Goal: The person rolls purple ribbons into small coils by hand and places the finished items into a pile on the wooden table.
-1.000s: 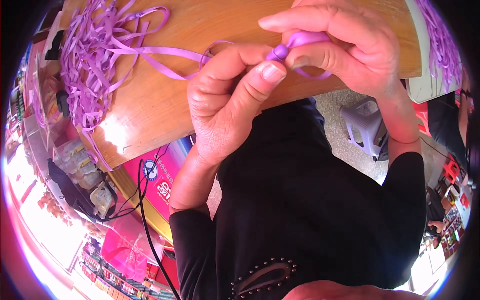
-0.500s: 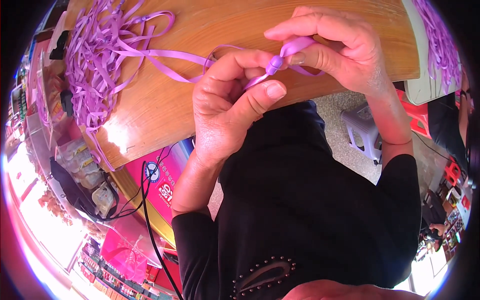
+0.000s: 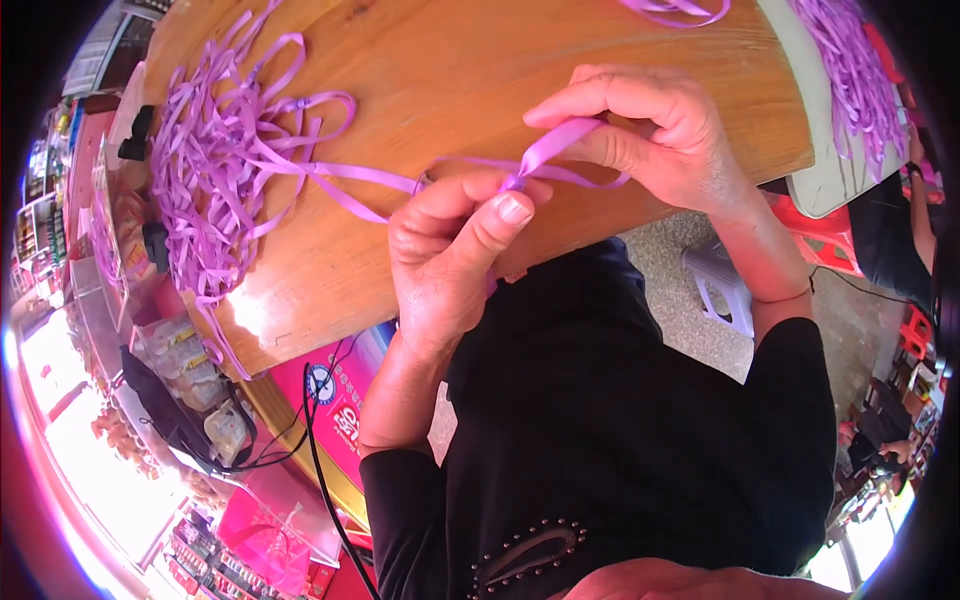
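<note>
My left hand [image 3: 440, 250] pinches a small purple plastic piece [image 3: 514, 183] between thumb and forefinger; only its end shows. From it a purple ribbon [image 3: 553, 143] runs up to my right hand [image 3: 655, 135], where thumb and forefinger hold it as a bent loop. Another stretch of ribbon hangs below the right fingers and passes behind the left hand. A longer strand [image 3: 350, 172] leads left across the table, toward a tangled heap of purple ribbons [image 3: 215, 180] with small purple pieces on them.
Both hands are above a wooden table [image 3: 450, 60]. More ribbons [image 3: 855, 90] hang over a pale board at the right. A lilac stool [image 3: 722, 290] and a red stool [image 3: 822, 232] stand on the floor. Black cables [image 3: 310, 430] run at lower left, beside a pink printed box [image 3: 330, 400].
The left thumb and forefinger have closed over the purple piece, which showed between the hands before. My right hand has drawn the ribbon into a longer stretch. The view has shifted slightly.
</note>
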`<action>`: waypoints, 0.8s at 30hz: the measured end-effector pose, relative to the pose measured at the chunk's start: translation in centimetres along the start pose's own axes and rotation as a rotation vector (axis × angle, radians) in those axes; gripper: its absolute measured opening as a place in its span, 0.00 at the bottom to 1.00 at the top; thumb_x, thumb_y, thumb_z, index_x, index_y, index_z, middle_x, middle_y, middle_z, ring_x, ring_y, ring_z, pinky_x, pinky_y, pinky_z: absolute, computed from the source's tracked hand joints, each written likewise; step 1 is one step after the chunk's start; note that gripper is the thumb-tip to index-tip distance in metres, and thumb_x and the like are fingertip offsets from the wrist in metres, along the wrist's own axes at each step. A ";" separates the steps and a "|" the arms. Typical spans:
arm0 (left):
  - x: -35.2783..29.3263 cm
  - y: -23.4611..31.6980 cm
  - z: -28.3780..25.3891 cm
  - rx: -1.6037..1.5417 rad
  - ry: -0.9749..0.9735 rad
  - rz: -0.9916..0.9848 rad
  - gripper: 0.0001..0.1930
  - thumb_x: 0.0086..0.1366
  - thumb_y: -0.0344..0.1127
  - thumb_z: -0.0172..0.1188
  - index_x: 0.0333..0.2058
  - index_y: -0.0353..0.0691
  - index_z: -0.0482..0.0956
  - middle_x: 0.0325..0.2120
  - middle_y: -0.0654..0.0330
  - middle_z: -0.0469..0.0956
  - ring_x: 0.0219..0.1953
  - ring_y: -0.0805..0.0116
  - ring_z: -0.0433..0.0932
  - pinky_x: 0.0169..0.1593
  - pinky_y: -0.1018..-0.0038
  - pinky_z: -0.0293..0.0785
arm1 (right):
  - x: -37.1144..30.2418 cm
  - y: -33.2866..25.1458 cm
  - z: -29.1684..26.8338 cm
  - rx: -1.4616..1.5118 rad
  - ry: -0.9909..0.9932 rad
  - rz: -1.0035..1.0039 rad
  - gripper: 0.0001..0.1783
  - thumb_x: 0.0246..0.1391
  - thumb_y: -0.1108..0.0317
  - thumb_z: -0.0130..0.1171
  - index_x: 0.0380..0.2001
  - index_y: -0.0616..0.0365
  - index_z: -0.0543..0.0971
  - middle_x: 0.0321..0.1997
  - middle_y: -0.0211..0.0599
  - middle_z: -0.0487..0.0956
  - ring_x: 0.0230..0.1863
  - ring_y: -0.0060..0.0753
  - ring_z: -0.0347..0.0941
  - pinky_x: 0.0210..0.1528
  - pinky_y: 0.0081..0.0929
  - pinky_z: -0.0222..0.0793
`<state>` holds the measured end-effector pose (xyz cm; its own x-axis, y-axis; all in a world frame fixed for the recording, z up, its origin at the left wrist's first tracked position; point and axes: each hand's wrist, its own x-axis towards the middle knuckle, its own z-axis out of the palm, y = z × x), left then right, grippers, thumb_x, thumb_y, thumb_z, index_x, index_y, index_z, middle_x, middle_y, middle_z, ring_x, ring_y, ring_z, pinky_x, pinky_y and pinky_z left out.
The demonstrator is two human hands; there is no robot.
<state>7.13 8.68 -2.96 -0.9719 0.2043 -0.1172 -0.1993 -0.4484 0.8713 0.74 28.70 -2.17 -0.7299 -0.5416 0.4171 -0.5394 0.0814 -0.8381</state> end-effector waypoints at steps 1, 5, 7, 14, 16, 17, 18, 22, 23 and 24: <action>0.0 0.5 -0.1 0.001 -0.020 0.017 0.07 0.59 0.26 0.60 0.37 0.33 0.77 0.32 0.59 0.80 0.20 0.83 0.68 0.21 0.86 0.63 | -0.1 -0.4 -0.4 -0.023 0.047 0.092 0.12 0.50 0.75 0.59 0.40 0.63 0.78 0.29 0.33 0.76 0.29 0.23 0.73 0.29 0.17 0.66; 1.1 2.1 -0.6 0.039 -0.060 0.292 0.08 0.58 0.26 0.60 0.37 0.32 0.77 0.32 0.53 0.78 0.21 0.77 0.69 0.21 0.83 0.65 | -0.5 0.2 -2.1 -0.113 0.274 0.177 0.14 0.50 0.76 0.59 0.42 0.61 0.78 0.33 0.33 0.76 0.32 0.26 0.73 0.33 0.19 0.68; 1.5 3.7 -0.2 0.128 -0.131 0.458 0.09 0.58 0.29 0.61 0.37 0.33 0.77 0.30 0.55 0.74 0.21 0.75 0.69 0.23 0.83 0.65 | -0.3 0.0 -3.2 -0.321 0.213 0.081 0.17 0.48 0.73 0.61 0.44 0.61 0.77 0.37 0.35 0.76 0.36 0.30 0.73 0.38 0.23 0.69; 3.3 7.5 3.9 0.879 -0.230 0.868 0.13 0.47 0.40 0.69 0.31 0.40 0.83 0.37 0.53 0.74 0.36 0.64 0.70 0.40 0.69 0.65 | 1.9 -4.1 -2.8 -0.159 0.027 -0.123 0.41 0.41 0.61 0.68 0.59 0.55 0.64 0.54 0.40 0.71 0.54 0.39 0.68 0.53 0.34 0.64; 4.2 8.1 5.2 0.982 -0.307 1.007 0.14 0.45 0.42 0.69 0.31 0.42 0.83 0.42 0.50 0.74 0.39 0.60 0.70 0.43 0.67 0.64 | 2.9 -4.1 -1.5 0.038 0.027 -0.100 0.44 0.42 0.65 0.68 0.63 0.50 0.59 0.56 0.39 0.70 0.55 0.35 0.67 0.53 0.31 0.64; 4.5 8.2 6.0 0.972 -0.326 1.022 0.14 0.45 0.42 0.69 0.31 0.42 0.83 0.42 0.50 0.74 0.39 0.60 0.70 0.43 0.67 0.64 | 3.0 -4.0 -1.0 0.312 0.007 -0.091 0.47 0.44 0.66 0.67 0.65 0.50 0.53 0.56 0.39 0.70 0.53 0.33 0.68 0.52 0.31 0.65; 4.7 8.3 6.9 0.893 -0.261 1.054 0.13 0.46 0.41 0.69 0.30 0.42 0.83 0.41 0.50 0.74 0.40 0.59 0.70 0.43 0.66 0.64 | 3.0 -4.0 -0.7 0.584 -0.014 -0.083 0.50 0.46 0.67 0.67 0.67 0.50 0.47 0.55 0.38 0.70 0.52 0.31 0.69 0.51 0.30 0.66; 6.3 8.4 8.2 0.750 -0.186 0.988 0.09 0.49 0.34 0.66 0.30 0.38 0.81 0.38 0.50 0.76 0.41 0.61 0.71 0.44 0.67 0.65 | 2.0 -3.5 -0.5 0.621 -0.081 0.066 0.45 0.51 0.70 0.63 0.66 0.52 0.47 0.47 0.37 0.72 0.41 0.24 0.71 0.42 0.25 0.68; 6.8 8.3 8.5 0.714 -0.176 0.925 0.08 0.51 0.31 0.65 0.31 0.36 0.81 0.37 0.50 0.76 0.40 0.62 0.72 0.45 0.68 0.66 | 1.9 -3.0 -0.2 0.638 -0.093 0.088 0.41 0.52 0.69 0.61 0.65 0.53 0.52 0.40 0.35 0.75 0.34 0.22 0.72 0.37 0.21 0.69; 7.3 8.0 8.5 0.567 -0.175 0.796 0.08 0.53 0.30 0.63 0.32 0.35 0.80 0.36 0.52 0.76 0.40 0.64 0.72 0.45 0.70 0.66 | 1.7 -3.3 -0.7 0.583 -0.044 0.098 0.41 0.52 0.69 0.61 0.65 0.53 0.52 0.40 0.35 0.75 0.34 0.22 0.72 0.37 0.21 0.69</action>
<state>-0.55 13.96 7.22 -0.7548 0.1707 0.6334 0.6373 -0.0379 0.7697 1.01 28.04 1.58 -0.7396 -0.5903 0.3233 -0.1412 -0.3336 -0.9321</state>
